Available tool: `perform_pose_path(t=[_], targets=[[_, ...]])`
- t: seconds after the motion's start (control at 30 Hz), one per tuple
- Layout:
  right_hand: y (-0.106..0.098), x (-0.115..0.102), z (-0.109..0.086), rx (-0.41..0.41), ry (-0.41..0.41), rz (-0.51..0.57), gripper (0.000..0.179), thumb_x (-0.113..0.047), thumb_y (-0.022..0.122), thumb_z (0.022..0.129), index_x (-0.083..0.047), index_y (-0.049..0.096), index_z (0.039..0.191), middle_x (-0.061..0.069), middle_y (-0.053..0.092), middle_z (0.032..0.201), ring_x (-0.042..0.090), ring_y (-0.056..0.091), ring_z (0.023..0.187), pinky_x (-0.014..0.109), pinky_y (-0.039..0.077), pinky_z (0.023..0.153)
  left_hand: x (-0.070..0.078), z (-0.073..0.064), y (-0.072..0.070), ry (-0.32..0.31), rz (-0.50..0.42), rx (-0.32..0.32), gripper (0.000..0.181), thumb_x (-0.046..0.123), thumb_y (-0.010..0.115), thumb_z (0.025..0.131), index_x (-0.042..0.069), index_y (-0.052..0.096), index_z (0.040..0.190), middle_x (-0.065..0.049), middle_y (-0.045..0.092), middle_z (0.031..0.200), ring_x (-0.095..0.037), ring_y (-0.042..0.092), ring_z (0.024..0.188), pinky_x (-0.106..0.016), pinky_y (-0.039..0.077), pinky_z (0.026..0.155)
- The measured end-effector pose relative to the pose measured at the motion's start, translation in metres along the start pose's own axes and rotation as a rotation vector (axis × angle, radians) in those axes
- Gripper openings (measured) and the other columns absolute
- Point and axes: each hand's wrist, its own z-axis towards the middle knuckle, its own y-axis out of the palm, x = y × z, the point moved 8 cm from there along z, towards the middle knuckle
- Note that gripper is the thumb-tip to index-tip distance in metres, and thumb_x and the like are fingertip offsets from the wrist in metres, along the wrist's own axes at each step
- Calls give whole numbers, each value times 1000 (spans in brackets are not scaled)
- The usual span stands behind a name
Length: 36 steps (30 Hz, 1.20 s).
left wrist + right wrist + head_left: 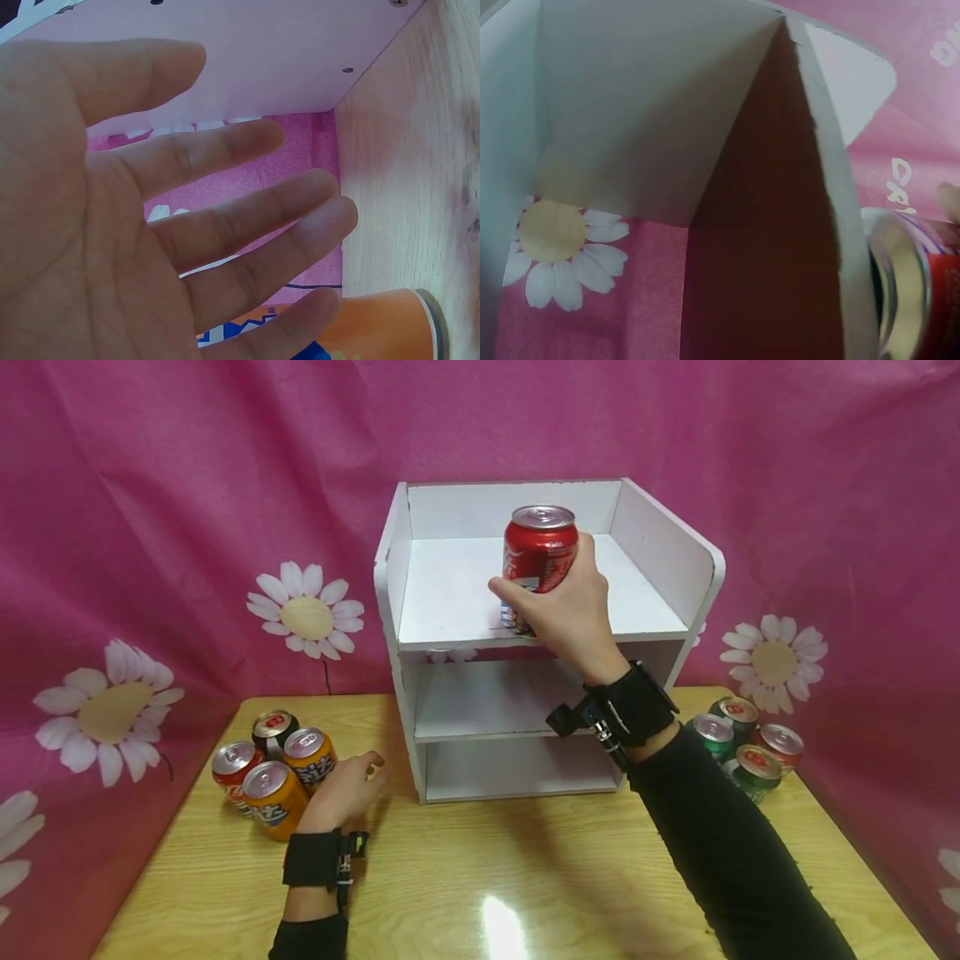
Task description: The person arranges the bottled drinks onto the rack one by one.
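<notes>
My right hand (576,610) grips a red cola can (542,547), thumb on one side and fingers round the other. The can stands upright at the front edge of the top board of a white shelf unit (450,585); whether its base touches the board cannot be told. In the right wrist view, the can's silver end (907,292) shows beside the board's edge. My left hand (348,789) holds nothing, just right of two orange soda cans (273,797). Its fingers are spread and relaxed in the left wrist view, with an orange can (386,322) below them.
Left on the wooden table (450,868), a red can (234,768) and a dark can (274,727) stand beside the orange ones. Several more cans, green (712,735) and red-and-white (782,743) among them, cluster at the right. A pink flowered curtain (225,485) hangs behind.
</notes>
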Motion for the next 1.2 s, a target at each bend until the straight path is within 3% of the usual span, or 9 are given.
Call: perform_pose_path(t=[0.2,0.47,1.2], targets=[[7,3,0,-19,12,-47,88,-42,82,69,-9,31,133,3,53,122,9,51,109,24,44,89,0,0,0,4,4,-2,40,29,46,100,0,55,125,-20,59,119,-36,55,109,-52,43,90],[20,2,-2,-83,-38,-102,87,-39,82,70,-9,29,132,4,53,124,11,53,110,23,43,90,0,1,-1,-13,2,-14,40,29,46,100,0,54,126,-22,58,120,-37,54,110,-53,44,89],[39,-7,-4,-64,-35,-149,90,-41,81,71,-7,26,134,6,54,122,16,56,107,28,45,87,1,0,3,0,8,-14,41,30,46,99,-1,55,124,-25,58,119,-38,56,107,-52,46,86]])
